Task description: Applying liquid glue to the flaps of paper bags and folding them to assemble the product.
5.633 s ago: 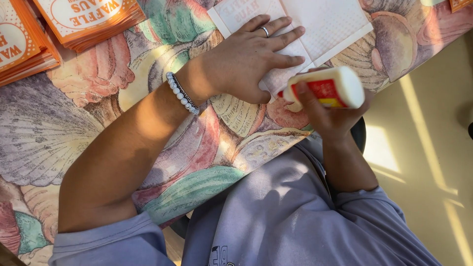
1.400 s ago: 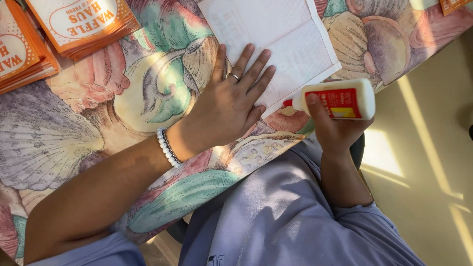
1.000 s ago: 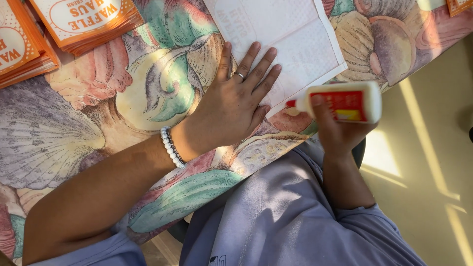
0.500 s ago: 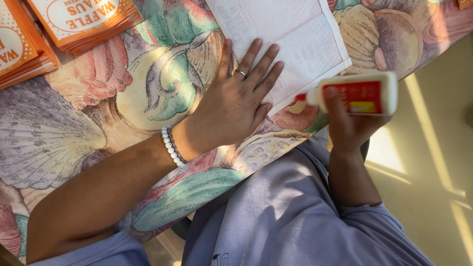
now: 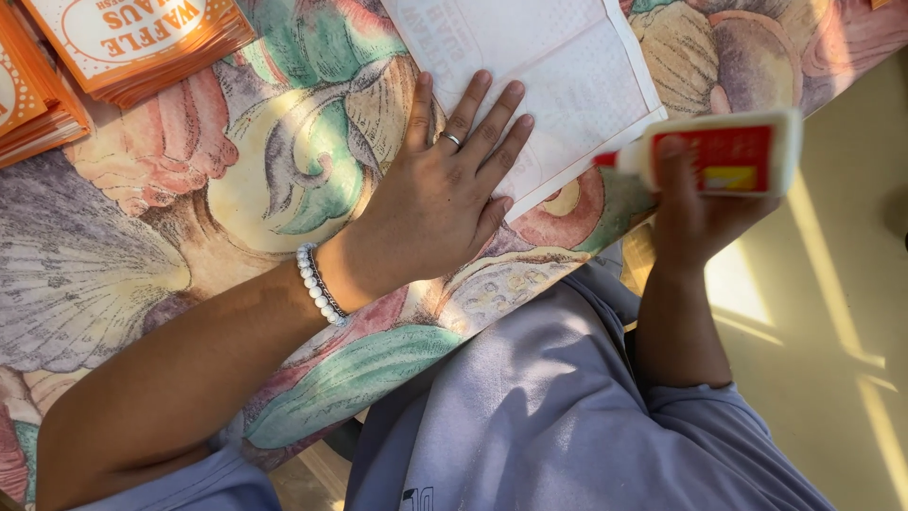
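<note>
left hand (image 5: 443, 203) lying flat, fingers spread, pressing on white folded paper sheet (image 5: 539, 76) on shell-patterned tablecloth (image 5: 142, 274) | right hand (image 5: 695, 213) gripping white glue bottle with red label (image 5: 724, 156), red nozzle pointing at sheet's corner, just beside table edge

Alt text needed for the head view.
A person's left hand presses flat on a white paper sheet on a shell-patterned tablecloth, while the right hand holds a white glue bottle beside the sheet's edge. Orange booklet stacks lie farther away.
</note>
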